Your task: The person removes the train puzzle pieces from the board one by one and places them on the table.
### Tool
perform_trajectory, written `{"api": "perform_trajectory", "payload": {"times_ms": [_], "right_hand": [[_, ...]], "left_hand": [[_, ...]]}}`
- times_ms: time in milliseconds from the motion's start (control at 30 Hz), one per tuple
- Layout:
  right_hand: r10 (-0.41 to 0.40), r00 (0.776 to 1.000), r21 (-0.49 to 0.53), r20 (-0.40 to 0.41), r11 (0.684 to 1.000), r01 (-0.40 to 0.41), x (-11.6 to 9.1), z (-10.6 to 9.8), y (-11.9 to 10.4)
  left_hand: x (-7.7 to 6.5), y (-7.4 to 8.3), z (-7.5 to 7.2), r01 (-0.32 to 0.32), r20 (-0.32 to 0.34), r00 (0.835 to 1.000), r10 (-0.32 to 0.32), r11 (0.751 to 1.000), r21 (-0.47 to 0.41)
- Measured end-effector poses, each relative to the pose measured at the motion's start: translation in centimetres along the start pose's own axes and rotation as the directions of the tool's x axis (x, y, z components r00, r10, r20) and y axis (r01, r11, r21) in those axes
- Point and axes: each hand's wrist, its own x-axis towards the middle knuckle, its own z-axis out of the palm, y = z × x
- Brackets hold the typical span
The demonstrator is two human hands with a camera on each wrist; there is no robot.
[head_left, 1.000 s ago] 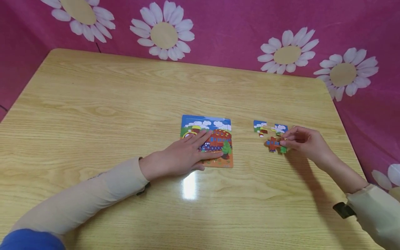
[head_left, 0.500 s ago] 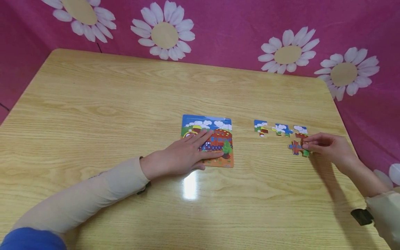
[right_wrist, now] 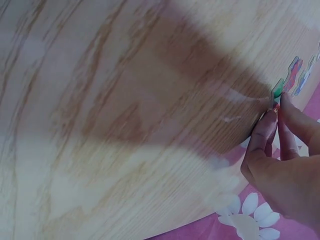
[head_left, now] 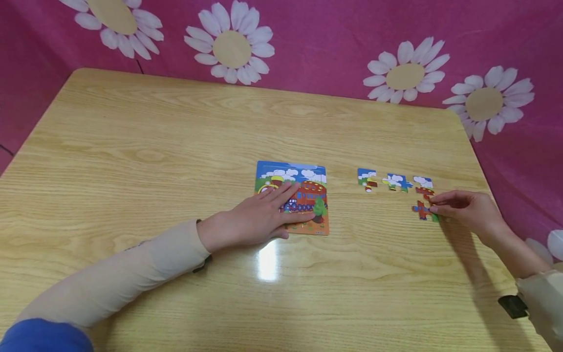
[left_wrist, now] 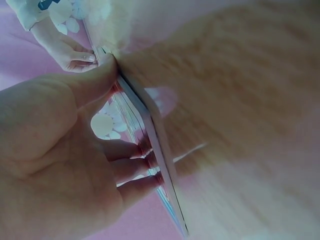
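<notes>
My left hand (head_left: 259, 215) lies with spread fingers on a jigsaw puzzle board (head_left: 315, 195) showing a red bus, clouds and a tree. In the left wrist view the board's edge (left_wrist: 152, 127) is seen side-on, the fingertips touching its top. At the right, my right hand (head_left: 472, 212) pinches a red, blue and green jigsaw piece (head_left: 422, 210) between thumb and fingers, low over the table. Its right part is hidden by the fingertips. Just above it sits a cloud-and-red piece (head_left: 423, 182); cannot tell whether they touch.
Two more jigsaw pieces, one at the left (head_left: 367, 177) and a cloud piece (head_left: 397, 182), lie in a row between the board and the right hand. All rest on a wood-grain table (head_left: 176, 132). A pink flowered cloth (head_left: 316, 44) hangs behind it.
My right hand has slid rightward with the pinched piece, stopping below the cloud-and-red piece, which the hand hid earlier. In the last half second it shifted slightly right. The left hand stayed.
</notes>
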Motion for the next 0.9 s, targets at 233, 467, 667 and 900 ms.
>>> {"api": "perform_trajectory", "payload": {"times_ms": [233, 467, 667, 900], "right_hand": [[0.01, 1.0, 0.054, 0.027, 0.998, -0.012, -0.2, -0.9, -0.7], [-0.023, 0.999, 0.064, 0.022, 0.998, 0.022, 0.3, 0.5, -4.1], [-0.012, 0.994, 0.115, 0.11, 0.993, -0.001, 1.4, 4.3, -8.4], [-0.05, 0.967, 0.307, 0.251, 0.951, -0.03, 3.4, 9.9, -13.4]], "left_hand": [[0.0, 0.1, -0.1, -0.004, 0.001, 1.0, 0.004, 1.0, -0.004], [-0.1, -0.2, 0.2, -0.023, -0.038, 0.999, 0.023, 1.0, -0.005], [-0.9, -0.6, 0.4, -0.041, -0.091, 0.995, 0.04, 0.999, -0.009], [-2.7, -1.4, 0.7, -0.042, -0.143, 0.989, 0.039, 0.999, -0.021]]}}
